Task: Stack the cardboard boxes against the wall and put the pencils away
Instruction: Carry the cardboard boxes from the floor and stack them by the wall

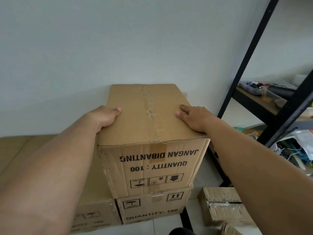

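Our left hand (105,118) grips the taped top box (144,119), right hand (192,117) flat on it, atop a lower box (152,210) beside the rack (243,65).

Upside-down "JANGAN DIBANTING", "QUANTITY : 100" on top box (153,164); probably "QUANTITY: 100" on lower box (152,209).

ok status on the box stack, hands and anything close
Both hands on top box: left hand at left edge, fingers hidden; right hand flat on top. Box sits on lower box, by wall. Black rack close right.

Left hand (104,118), right hand (194,117) atop box (137,121)
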